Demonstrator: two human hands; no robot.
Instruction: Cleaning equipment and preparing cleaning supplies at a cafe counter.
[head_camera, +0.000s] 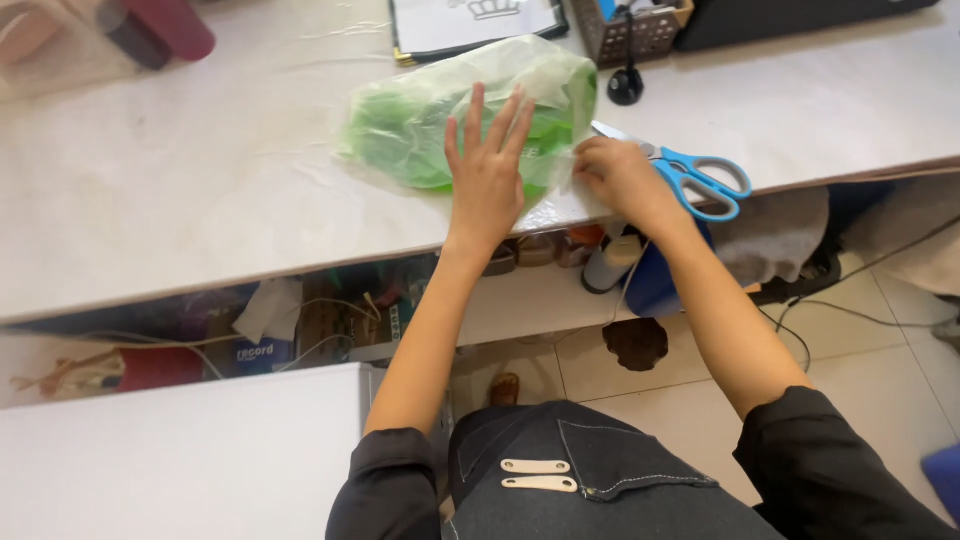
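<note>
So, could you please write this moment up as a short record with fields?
Surface: white counter
Left hand: flat, fingers spread, pressing on the green bag
Green bag: translucent plastic, lying near the counter's front edge
Right hand: closed on the bag's right edge
Scissors: blue handles, lying just right of the right hand
Behind the bag: mesh basket, small black stand

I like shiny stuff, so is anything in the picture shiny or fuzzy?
Head view: daylight makes the plastic bag gleam pale on top; the left hand pressing it looks sharp; the right hand beside the blue scissors is slightly soft; the white counter looks bright, the shelf underneath shadowy.
</note>
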